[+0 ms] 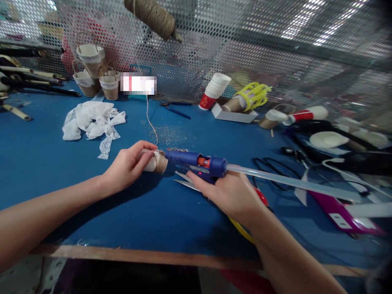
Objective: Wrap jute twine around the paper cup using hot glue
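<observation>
My left hand (130,161) is closed around a small paper cup (150,164), which lies on its side with twine (160,162) wrapped round its end. From that cup a strand of twine runs up toward a large twine spool (153,17) hanging in front of the mesh. My right hand (232,194) grips a blue hot glue gun (196,162), with a long clear glue stick (275,179) jutting from its back. The gun's nozzle points at the twine, close to the cup; whether they touch I cannot tell. Scissors (186,181) lie partly hidden beneath my right hand.
White lace (92,120) lies in a heap at left, before several twine-wrapped cups (109,85) with handles. Stacked paper cups (214,92) and a white box (234,114) stand near the mesh. Cables (272,171) and a purple package (339,212) crowd the right side.
</observation>
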`<action>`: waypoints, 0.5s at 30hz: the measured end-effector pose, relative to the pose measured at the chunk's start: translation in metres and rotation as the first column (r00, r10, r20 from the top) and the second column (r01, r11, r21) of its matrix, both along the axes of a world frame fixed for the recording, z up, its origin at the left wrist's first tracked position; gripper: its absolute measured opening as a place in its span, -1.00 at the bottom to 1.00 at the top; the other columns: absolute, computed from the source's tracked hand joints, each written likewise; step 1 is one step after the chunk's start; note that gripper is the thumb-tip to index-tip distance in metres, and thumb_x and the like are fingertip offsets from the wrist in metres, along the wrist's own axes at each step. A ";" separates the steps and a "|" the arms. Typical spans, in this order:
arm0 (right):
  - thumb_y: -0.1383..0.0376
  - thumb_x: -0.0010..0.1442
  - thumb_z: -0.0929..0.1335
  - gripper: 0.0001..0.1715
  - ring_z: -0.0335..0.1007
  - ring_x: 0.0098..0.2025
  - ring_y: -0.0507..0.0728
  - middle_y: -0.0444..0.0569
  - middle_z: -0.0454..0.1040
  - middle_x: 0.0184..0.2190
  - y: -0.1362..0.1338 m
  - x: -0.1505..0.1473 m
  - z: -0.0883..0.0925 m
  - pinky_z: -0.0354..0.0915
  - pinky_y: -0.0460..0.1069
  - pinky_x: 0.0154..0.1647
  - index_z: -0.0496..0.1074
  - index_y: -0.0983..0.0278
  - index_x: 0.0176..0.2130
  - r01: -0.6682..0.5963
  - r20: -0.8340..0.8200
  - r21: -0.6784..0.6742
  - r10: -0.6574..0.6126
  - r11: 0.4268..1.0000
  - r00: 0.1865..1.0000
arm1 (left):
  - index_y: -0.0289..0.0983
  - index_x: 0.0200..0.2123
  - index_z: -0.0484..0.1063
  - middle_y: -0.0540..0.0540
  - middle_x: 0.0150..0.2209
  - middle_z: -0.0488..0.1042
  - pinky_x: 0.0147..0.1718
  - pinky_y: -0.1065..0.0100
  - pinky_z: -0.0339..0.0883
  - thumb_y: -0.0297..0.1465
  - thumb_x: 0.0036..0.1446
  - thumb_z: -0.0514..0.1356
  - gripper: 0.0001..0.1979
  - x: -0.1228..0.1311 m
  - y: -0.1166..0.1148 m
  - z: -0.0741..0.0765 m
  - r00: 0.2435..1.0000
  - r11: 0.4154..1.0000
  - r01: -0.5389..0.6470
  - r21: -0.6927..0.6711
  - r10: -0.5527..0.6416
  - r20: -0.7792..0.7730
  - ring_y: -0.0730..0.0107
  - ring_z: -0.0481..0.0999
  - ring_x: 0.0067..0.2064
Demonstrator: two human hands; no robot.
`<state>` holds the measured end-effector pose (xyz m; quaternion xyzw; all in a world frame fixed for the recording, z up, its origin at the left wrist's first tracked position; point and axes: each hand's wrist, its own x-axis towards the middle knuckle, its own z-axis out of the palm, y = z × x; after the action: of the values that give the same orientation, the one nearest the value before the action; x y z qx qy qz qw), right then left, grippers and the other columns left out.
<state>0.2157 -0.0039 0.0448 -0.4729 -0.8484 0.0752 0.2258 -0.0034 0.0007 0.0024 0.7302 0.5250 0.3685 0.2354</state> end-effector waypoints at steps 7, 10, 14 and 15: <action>0.28 0.06 0.28 -0.79 0.25 -0.59 0.04 -0.13 0.35 -0.66 -0.005 0.006 0.006 0.17 -0.05 -0.54 0.36 0.27 -0.56 -0.042 0.003 -0.106 0.042 0.994 0.999 | -0.34 -0.16 0.33 -0.11 -0.32 0.51 -0.42 0.43 0.29 -0.31 0.19 -0.06 -0.71 0.000 0.001 0.000 1.000 1.000 0.009 -0.023 -0.009 0.015 0.42 0.46 -0.39; 0.28 0.06 0.28 -0.79 0.24 -0.61 0.03 -0.14 0.37 -0.66 -0.007 0.006 0.008 0.19 -0.06 -0.54 0.37 0.27 -0.56 -0.033 -0.013 -0.147 0.032 0.989 0.999 | -0.34 -0.15 0.33 -0.11 -0.33 0.52 -0.44 0.43 0.29 -0.31 0.20 -0.07 -0.70 0.000 0.001 0.001 1.000 0.999 0.009 -0.043 -0.008 0.016 0.42 0.45 -0.41; 0.30 0.05 0.29 -0.84 0.31 -0.56 0.07 -0.14 0.44 -0.61 -0.009 0.002 0.009 0.22 -0.05 -0.51 0.42 0.26 -0.50 -0.015 -0.026 -0.164 0.011 0.986 1.000 | -0.34 -0.16 0.33 -0.11 -0.33 0.52 -0.44 0.43 0.29 -0.30 0.19 -0.07 -0.70 0.001 0.001 0.002 1.000 0.999 0.004 -0.041 -0.003 0.018 0.42 0.46 -0.41; 0.30 0.05 0.29 -0.84 0.33 -0.55 0.08 -0.14 0.45 -0.60 -0.009 0.002 0.009 0.23 -0.04 -0.49 0.43 0.26 -0.50 -0.007 -0.034 -0.159 0.001 0.987 0.999 | -0.34 -0.16 0.33 -0.11 -0.33 0.52 -0.44 0.44 0.29 -0.29 0.19 -0.07 -0.70 0.001 0.001 0.002 1.000 0.999 0.003 -0.041 -0.002 0.020 0.42 0.46 -0.41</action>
<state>0.2174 -0.0133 0.0538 -0.4863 -0.8367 0.1512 0.2016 -0.0022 0.0014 0.0045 0.7222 0.5291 0.3646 0.2559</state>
